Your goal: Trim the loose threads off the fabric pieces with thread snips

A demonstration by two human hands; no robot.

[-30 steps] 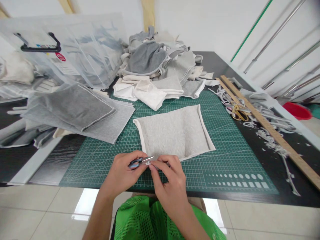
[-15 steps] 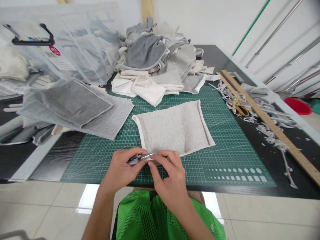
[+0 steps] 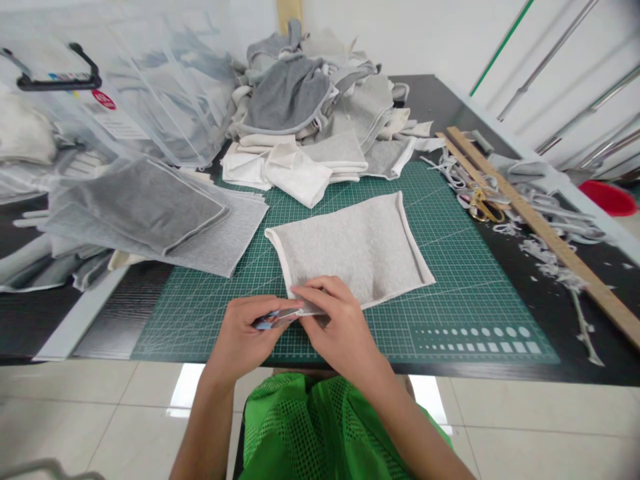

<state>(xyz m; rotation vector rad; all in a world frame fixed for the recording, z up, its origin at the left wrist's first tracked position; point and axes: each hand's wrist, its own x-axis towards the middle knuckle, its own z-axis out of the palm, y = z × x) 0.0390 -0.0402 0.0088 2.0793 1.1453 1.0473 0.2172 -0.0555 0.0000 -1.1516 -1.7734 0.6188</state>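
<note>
A light grey fabric piece (image 3: pixel 355 243) with white edges lies flat on the green cutting mat (image 3: pixel 450 293). My left hand (image 3: pixel 245 337) grips small blue-handled snips (image 3: pixel 275 317) whose metal blades point right at the fabric's near edge. My right hand (image 3: pixel 337 327) pinches that near edge of the fabric right beside the blade tips. Both hands meet at the mat's front, just above my green mesh garment (image 3: pixel 310 427).
A heap of grey and white fabric (image 3: pixel 310 113) lies at the back. Flat grey pieces (image 3: pixel 150 213) are stacked left, beside clear plastic bags (image 3: pixel 125 87). At the right lie a wooden ruler (image 3: pixel 540 230), gold scissors (image 3: pixel 483 207) and fabric scraps (image 3: pixel 555 267).
My right hand has slid forward along the fabric's near edge and covers more of it. The view has shifted slightly downward; the snips stay in my left hand.
</note>
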